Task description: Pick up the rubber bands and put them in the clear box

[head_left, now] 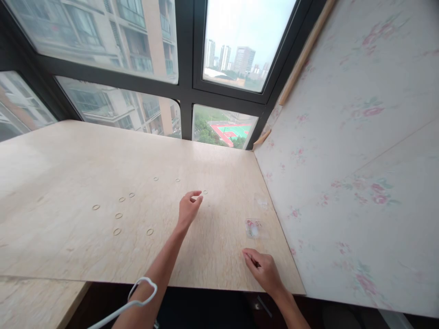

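My left hand (pixel 190 209) reaches over the marble-look sill, thumb and forefinger apart with nothing visible between them. Just beyond its fingertips lies a thin ring (pixel 205 192). My right hand (pixel 263 270) rests near the front edge, fingers curled and thumb pressed to the forefinger; whatever it may hold is hidden. Ahead of it sits a small clear plastic box (pixel 254 228) with a few small items inside, some ring-like. Several more thin rings lie scattered to the left, among them one large ring (pixel 117 231) and another ring (pixel 150 232).
A clear flat plastic piece (pixel 261 201), perhaps a lid, lies by the flowered wall (pixel 343 183) on the right. Dark-framed windows (pixel 187 68) border the sill (pixel 85 160) at the back. A white cord (pixel 120 311) loops over my left forearm.
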